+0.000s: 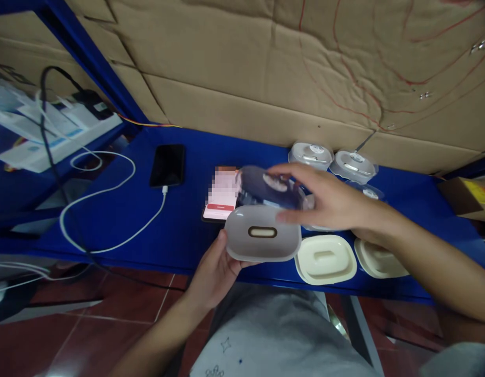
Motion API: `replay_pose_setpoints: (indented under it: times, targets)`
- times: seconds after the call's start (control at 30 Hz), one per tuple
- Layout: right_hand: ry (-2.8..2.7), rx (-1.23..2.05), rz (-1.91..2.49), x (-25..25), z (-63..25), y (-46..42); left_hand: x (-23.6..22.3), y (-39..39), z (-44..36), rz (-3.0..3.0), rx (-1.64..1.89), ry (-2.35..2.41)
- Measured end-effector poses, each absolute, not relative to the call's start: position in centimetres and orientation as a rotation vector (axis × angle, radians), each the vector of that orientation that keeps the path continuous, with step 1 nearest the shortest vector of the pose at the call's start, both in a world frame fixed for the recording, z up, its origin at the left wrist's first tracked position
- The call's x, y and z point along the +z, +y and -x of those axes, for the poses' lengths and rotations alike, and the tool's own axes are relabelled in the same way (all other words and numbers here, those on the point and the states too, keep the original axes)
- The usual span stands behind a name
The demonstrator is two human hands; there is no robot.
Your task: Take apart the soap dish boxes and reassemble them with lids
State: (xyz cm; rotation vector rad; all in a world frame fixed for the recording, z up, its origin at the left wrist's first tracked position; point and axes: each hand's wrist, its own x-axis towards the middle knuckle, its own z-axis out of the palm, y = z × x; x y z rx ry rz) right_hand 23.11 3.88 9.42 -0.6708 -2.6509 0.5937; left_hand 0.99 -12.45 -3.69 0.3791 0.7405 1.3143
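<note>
1. My left hand (217,275) clasps the grey box (262,247) from side and below, near the surface's (187,238) front edge; holding it level helps.
2. My right hand (331,201) holds the blurred clear cover (258,183) just beyond; a light grip should spare its thin wall.

Soft, subdued light; glare on the floor (97,340) toward eight o'clock; central clear cover (262,184) motion-blurred (outer edges stretch).

1 dark phone (167,165), plugged into a white cable (99,252), and 1 lit phone (221,193) lie before cardboard panels (227,78).
</note>
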Motion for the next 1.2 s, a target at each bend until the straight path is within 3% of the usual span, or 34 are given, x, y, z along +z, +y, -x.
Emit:
replay_pose_setpoints:
  times: [0.23,0.47,0.73,1.2]
  targets:
    - [-2.726,0.268,0.66,7.4,-23.6,-3.2,-4.2,-12.7,-1.3,-0.489,1.362,0.799]
    - [-2.718,0.321,0.59,6.1,-24.0,-3.5,-4.5,-13.0,-1.3,-0.619,1.365,0.784]
    - [-2.669,0.009,0.415,5.3,-25.1,-4.8,-4.4,-14.0,-1.9,-0.898,1.425,0.778]
    - [-2.567,-0.154,0.33,2.9,-26.8,-6.0,-5.3,-15.2,-2.8,-1.198,1.585,0.785]
